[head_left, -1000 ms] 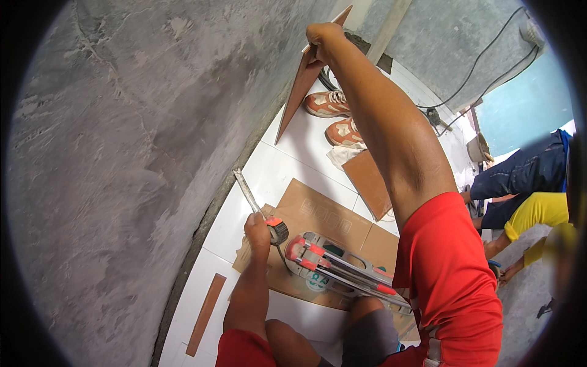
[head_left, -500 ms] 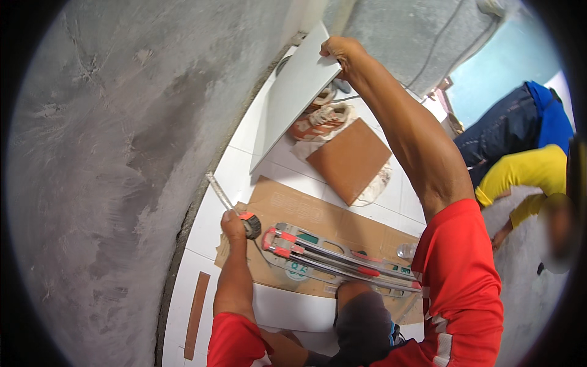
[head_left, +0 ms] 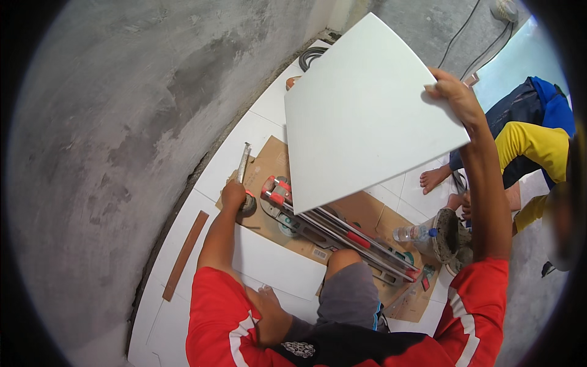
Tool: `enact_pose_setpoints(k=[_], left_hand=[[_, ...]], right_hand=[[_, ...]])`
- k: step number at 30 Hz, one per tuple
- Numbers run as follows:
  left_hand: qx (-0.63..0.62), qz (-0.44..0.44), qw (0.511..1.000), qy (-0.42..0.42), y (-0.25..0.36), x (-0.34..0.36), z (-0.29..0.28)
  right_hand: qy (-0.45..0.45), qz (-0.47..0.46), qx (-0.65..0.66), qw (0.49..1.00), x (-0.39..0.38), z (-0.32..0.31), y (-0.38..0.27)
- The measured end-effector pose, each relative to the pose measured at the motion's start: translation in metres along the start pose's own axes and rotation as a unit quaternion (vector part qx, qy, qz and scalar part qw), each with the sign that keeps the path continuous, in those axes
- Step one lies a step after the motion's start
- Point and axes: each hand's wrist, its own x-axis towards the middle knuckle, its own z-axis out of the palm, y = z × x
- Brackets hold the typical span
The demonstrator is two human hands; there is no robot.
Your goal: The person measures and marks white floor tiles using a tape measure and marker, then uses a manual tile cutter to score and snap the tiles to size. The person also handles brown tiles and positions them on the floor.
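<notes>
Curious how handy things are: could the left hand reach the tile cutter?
Probably yes: one end of the tile cutter lies uncovered near the left hand, though the tape measure it holds may hamper grasping.

Wall (head_left: 122, 122), grey, rough, patched darker. Coil (head_left: 313, 58), black, on the floor at the wall's foot. Cord (head_left: 458, 30), thin, dark, upper right. Bottle (head_left: 411, 233), clear plastic, blue cap, lying beside a grimy bucket (head_left: 435, 244). Co-worker's clothing (head_left: 531, 144), yellow. Bare foot (head_left: 434, 179), near the bucket.

The white tile (head_left: 367, 116) hides most of an orange shoe (head_left: 291, 82) toward twelve o'clock — a co-worker's head (head_left: 559, 229) blurs at three.
</notes>
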Motion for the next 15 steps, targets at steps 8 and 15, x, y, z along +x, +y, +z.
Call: enact_pose_setpoints(k=[8,15], left_hand=[[0.020,0.070,0.991,0.108,0.034,-0.036,-0.034],[-0.540,-0.086,0.779,-0.307,0.143,-0.101,-0.078]], right_hand=[[0.112,0.050,0.130,0.984,-0.092,0.062,-0.011],[0.132,0.055,0.197,0.970,-0.169,0.088,-0.012]])
